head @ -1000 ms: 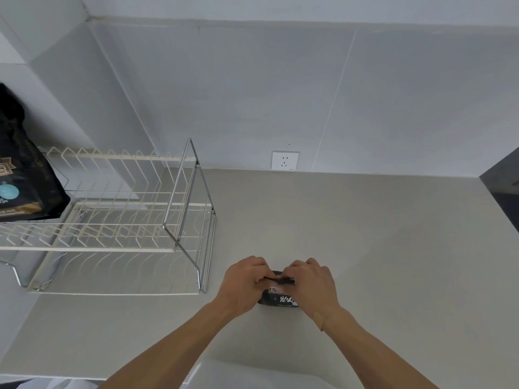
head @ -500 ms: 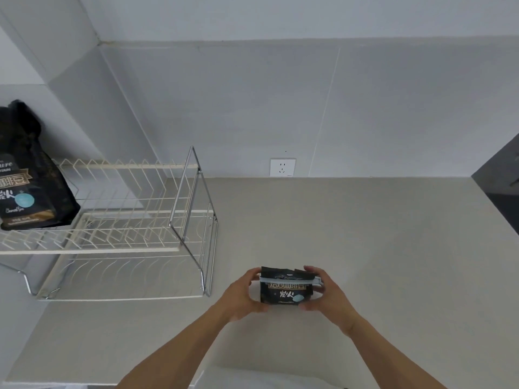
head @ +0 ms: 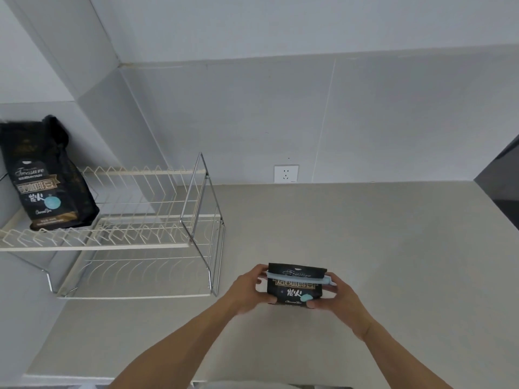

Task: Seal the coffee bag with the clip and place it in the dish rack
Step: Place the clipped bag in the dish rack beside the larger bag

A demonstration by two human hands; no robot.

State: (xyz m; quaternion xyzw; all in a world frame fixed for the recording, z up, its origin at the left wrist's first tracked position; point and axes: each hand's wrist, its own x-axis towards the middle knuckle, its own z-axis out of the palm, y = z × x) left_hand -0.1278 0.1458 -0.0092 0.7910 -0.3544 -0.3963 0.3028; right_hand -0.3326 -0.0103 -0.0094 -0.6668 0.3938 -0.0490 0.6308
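Observation:
A small black coffee bag (head: 295,289) is held upright above the counter between both hands. A pale blue clip (head: 297,278) runs across its folded top. My left hand (head: 248,290) grips the bag's left side, and my right hand (head: 337,297) grips the right side and the clip's end. The white wire dish rack (head: 134,245) stands to the left, with two tiers and a chrome frame.
A larger black coffee bag (head: 47,181) stands on the rack's upper tier at far left. A wall socket (head: 286,173) is on the back wall. The beige counter (head: 365,248) stretches right to a dark surface (head: 502,189) at the edge.
The bag has been lifted upright from the counter, with the clip now seen across its top. The view has tilted up, showing more of the rack and the other bag.

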